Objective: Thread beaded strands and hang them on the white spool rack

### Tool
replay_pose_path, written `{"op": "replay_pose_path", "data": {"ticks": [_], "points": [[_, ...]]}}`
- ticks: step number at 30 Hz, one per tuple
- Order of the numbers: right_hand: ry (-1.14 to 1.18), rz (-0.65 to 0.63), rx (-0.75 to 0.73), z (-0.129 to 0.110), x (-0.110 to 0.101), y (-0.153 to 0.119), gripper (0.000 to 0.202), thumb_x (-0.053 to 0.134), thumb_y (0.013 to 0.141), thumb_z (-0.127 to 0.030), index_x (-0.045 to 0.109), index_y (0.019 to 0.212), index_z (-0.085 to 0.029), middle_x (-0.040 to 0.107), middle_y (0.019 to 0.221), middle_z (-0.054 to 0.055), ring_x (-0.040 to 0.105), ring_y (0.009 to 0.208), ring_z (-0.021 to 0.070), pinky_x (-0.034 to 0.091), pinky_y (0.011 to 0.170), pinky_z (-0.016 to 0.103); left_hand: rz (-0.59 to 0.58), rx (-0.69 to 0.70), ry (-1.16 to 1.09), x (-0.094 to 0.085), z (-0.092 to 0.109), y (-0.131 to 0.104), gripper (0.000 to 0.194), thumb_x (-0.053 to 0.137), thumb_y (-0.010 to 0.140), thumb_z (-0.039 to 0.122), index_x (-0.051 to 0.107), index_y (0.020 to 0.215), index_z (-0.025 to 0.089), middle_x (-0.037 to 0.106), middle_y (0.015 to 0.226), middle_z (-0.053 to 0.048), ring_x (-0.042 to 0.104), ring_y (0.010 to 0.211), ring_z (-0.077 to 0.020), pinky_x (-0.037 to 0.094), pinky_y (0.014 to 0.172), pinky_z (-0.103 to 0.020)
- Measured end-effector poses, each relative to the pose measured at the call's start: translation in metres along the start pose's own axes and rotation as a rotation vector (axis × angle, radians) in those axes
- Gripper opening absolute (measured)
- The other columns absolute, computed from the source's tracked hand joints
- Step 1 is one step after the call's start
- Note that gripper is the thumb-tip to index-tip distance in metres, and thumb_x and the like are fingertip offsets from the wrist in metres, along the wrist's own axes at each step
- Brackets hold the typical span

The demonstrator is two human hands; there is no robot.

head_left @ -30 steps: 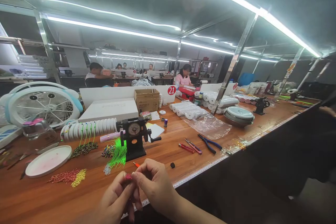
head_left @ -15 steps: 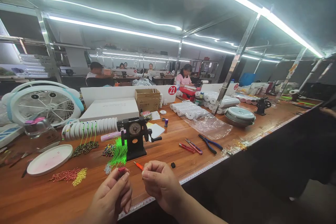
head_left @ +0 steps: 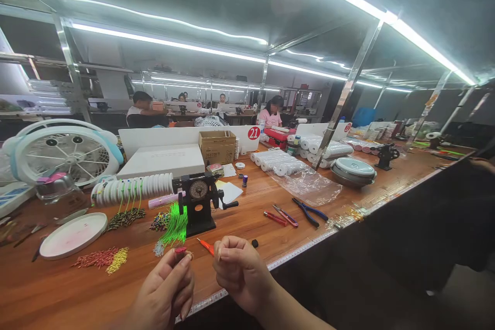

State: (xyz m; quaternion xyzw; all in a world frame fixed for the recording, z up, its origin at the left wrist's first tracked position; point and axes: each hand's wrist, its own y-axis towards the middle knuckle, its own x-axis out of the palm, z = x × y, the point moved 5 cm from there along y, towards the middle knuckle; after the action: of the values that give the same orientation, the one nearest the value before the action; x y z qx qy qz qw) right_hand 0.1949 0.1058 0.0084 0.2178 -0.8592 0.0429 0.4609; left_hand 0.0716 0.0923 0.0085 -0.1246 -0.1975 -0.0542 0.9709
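Note:
My left hand (head_left: 168, 283) is closed in a pinch on a small red piece (head_left: 180, 250) above the table's front edge. To its right my right hand (head_left: 240, 270) is also pinched, and what it holds, if anything, is too small to make out. An orange-handled tool (head_left: 205, 245) lies just behind and between the hands. Left of my left hand are piles of red pieces (head_left: 95, 258) and yellow pieces (head_left: 117, 261). Bright green strands (head_left: 176, 227) lie behind that hand, beside a black crank machine (head_left: 199, 201).
A white plate (head_left: 73, 235) and a fan (head_left: 64, 152) stand at the left. Blue-handled pliers (head_left: 309, 211), a red tool (head_left: 275, 218) and a small black object (head_left: 254, 243) lie right of centre. A metal post (head_left: 344, 98) rises behind. People sit farther back.
My right hand has shifted slightly right, away from my left hand, and covers less of the orange-handled tool. My left hand has barely moved, still pinching the red piece.

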Motion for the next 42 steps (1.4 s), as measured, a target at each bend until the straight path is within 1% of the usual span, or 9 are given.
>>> {"op": "replay_pose_path", "data": {"ticks": [3,9,16,21,24,32,42], "points": [[0.015,0.006,0.005,0.0006,-0.0014,-0.0009,0.017,0.066,0.069,-0.012,0.050,0.063,-0.012,0.031,0.051,-0.006,0.021,0.039,0.0017,0.014,0.035,0.015,0.014,-0.012,0.006,0.0000,-0.0005,-0.0003,0.048,0.077,0.058,0.048,0.047,0.082,0.019,0.032,0.050,0.010,0.022,0.042,-0.0036,0.028,0.037,-0.017],[0.003,0.020,0.006,-0.0003,-0.0014,-0.0002,0.021,0.068,0.068,-0.015,0.048,0.062,-0.013,0.030,0.050,-0.007,0.021,0.039,0.0015,0.013,0.035,0.015,-0.008,0.005,0.018,0.0027,0.0013,-0.0019,0.044,0.074,0.062,0.047,0.049,0.082,0.018,0.032,0.050,0.010,0.022,0.043,-0.0035,0.028,0.038,-0.016],[-0.013,0.031,-0.001,-0.0002,-0.0034,0.0003,0.021,0.068,0.068,-0.015,0.047,0.061,-0.012,0.029,0.050,-0.007,0.020,0.040,0.0016,0.013,0.035,0.015,0.018,-0.080,-0.056,0.0058,0.0009,-0.0023,0.054,0.080,0.053,0.049,0.046,0.081,0.018,0.028,0.049,0.012,0.020,0.042,-0.0023,0.024,0.036,-0.015],[-0.020,0.044,-0.003,0.0001,-0.0056,0.0001,0.022,0.067,0.068,-0.015,0.047,0.061,-0.013,0.030,0.049,-0.007,0.020,0.039,0.0017,0.012,0.035,0.015,0.011,-0.070,-0.035,0.0032,0.0011,-0.0013,0.052,0.078,0.055,0.051,0.044,0.077,0.019,0.026,0.049,0.012,0.017,0.042,-0.0025,0.025,0.035,-0.016],[-0.012,0.063,-0.010,-0.0002,-0.0071,0.0003,0.022,0.069,0.067,-0.015,0.048,0.062,-0.013,0.031,0.050,-0.007,0.020,0.039,0.0015,0.012,0.035,0.016,0.011,-0.073,-0.036,0.0010,0.0003,-0.0013,0.049,0.077,0.057,0.050,0.044,0.077,0.019,0.026,0.049,0.012,0.016,0.042,-0.0026,0.025,0.035,-0.016],[-0.018,0.063,0.000,-0.0005,-0.0070,0.0001,0.021,0.069,0.067,-0.016,0.049,0.062,-0.012,0.031,0.050,-0.007,0.020,0.039,0.0014,0.013,0.035,0.015,0.009,-0.063,-0.059,0.0000,0.0001,-0.0002,0.045,0.077,0.059,0.046,0.047,0.076,0.018,0.025,0.049,0.012,0.018,0.042,-0.0030,0.026,0.035,-0.016],[0.008,0.039,0.016,0.0018,-0.0016,-0.0009,0.020,0.068,0.067,-0.013,0.048,0.061,-0.012,0.031,0.051,-0.006,0.021,0.038,0.0012,0.013,0.035,0.015,0.029,-0.077,-0.058,0.0030,0.0009,0.0000,0.051,0.079,0.053,0.050,0.046,0.077,0.018,0.025,0.049,0.012,0.016,0.042,-0.0024,0.023,0.035,-0.016]]}}
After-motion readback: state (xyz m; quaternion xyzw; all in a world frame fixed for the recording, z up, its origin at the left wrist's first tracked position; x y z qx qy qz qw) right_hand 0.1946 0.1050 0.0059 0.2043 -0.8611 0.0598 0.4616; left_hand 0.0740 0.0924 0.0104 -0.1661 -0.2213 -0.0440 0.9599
